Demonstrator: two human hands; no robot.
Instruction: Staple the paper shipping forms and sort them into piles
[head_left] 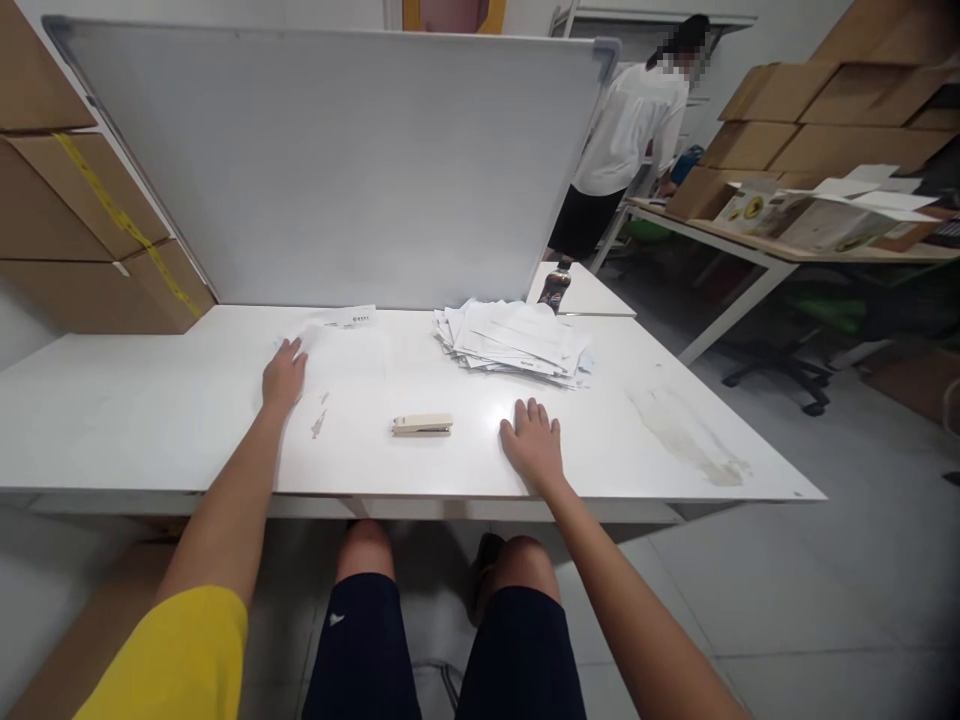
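Observation:
My left hand (pixel 285 374) lies at the left edge of some white paper sheets (pixel 345 345), fingers stretched over their edge; whether it grips any sheet cannot be made out. Palm down on the white table (pixel 480 470), my right hand (pixel 533 440) rests with its fingers apart and nothing in it. Between the two hands sits a cream stapler (pixel 422 425), lying lengthwise from left to right. Beyond my right hand is a messy pile of white papers (pixel 514 340), its edges uneven.
A whiteboard (pixel 360 170) stands along the table's back edge. Cardboard boxes (pixel 90 210) are stacked at the left. Behind the paper pile stands a dark bottle (pixel 555 287). A person in a white shirt (pixel 626 130) is near another table (pixel 750 245) with boxes. An office chair (pixel 795 350) stands at right.

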